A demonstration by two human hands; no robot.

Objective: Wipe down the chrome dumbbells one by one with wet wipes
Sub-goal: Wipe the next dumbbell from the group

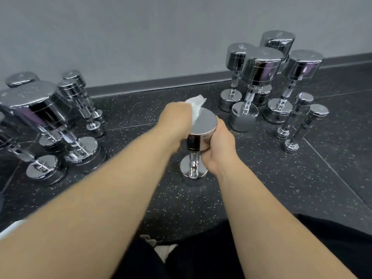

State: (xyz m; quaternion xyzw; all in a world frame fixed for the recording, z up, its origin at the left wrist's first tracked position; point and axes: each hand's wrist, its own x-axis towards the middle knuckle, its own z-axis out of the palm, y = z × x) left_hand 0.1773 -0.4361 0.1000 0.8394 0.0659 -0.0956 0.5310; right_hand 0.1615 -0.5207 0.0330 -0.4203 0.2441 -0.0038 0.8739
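Scrubs the flat top of a chrome dumbbell [203, 125], stood on end mid-floor [261, 188] well in from the wall edge, with a white wet wipe [196, 106] bunched in a left grip [177, 117] curled round it. Steadies the upper head with a right grip [219, 146] wrapped about head and handle, likely against tipping. Keeps a left cluster [40, 109] and a right cluster [261, 65] upright near the wall, perhaps done and waiting apart.
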